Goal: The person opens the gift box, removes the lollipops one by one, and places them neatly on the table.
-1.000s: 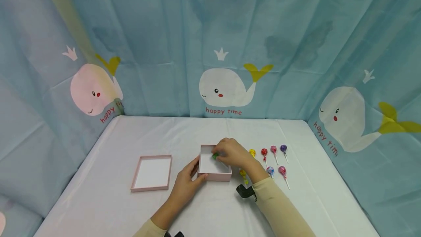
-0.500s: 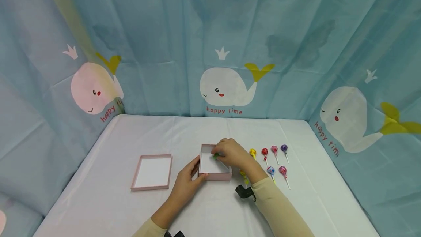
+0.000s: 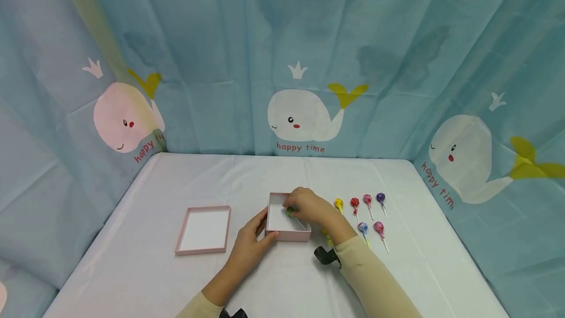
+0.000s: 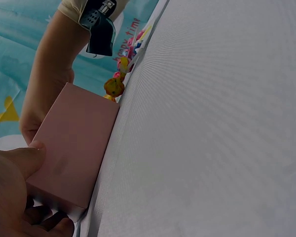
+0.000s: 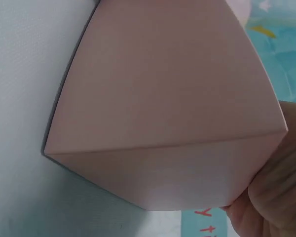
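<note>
A pink box [image 3: 288, 236] with a white inside stands uncovered at the middle of the table. My left hand [image 3: 248, 250] grips its left side, thumb on the front wall and fingers along the side; the left wrist view shows that thumb on the pink wall [image 4: 74, 148]. Inside the box, my right hand [image 3: 310, 206] pinches a lollipop with a green wrapper [image 3: 290, 211]; a thin stick seems to run from it toward the right wall. The right wrist view shows mostly the box's outer walls [image 5: 167, 79] and part of the right hand [image 5: 276, 192], its fingertips hidden.
A pink-rimmed lid [image 3: 204, 229] lies inside up, left of the box. Several lollipops lie right of it, including a purple one [image 3: 381, 197], a red one [image 3: 355, 202] and a blue one [image 3: 363, 227]. One yellow lollipop [image 3: 325, 234] is partly behind the right wrist.
Hardly anything differs. The right hand has shifted very slightly inside the box with the green lollipop; the left hand keeps its hold on the box.
</note>
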Available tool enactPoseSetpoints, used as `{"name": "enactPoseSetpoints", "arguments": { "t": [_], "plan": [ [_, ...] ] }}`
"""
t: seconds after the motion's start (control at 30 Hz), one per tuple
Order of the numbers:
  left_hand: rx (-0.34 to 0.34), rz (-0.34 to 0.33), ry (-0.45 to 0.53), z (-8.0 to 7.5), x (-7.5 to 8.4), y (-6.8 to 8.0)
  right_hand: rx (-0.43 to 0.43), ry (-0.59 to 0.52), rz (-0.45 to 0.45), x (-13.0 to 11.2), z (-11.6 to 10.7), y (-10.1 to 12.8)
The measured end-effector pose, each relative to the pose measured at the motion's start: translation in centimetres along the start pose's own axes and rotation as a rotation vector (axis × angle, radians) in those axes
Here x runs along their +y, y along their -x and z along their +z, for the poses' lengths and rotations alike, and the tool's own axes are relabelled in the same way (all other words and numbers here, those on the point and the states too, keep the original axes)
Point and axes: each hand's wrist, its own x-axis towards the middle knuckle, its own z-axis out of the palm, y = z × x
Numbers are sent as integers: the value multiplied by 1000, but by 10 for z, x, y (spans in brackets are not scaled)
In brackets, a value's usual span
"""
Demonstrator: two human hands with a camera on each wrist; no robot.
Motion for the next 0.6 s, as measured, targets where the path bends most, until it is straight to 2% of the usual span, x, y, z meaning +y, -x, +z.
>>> {"name": "enactPoseSetpoints", "arguments": {
  "t": [0.13, 0.3, 0.47, 0.6],
  "plan": [
    [6, 3, -1, -1, 0, -1, -24, 53, 19, -3, -1, -3],
    [13, 6, -16, -1, -2, 0, -15, 9, 33, -2, 1, -4],
    [17, 11, -13, 1, -3, 1, 58, -53, -4, 2, 0, -3],
    [17, 22, 8, 2, -2, 1, 146, -116, -48, 0, -14, 1]
  ]
}}
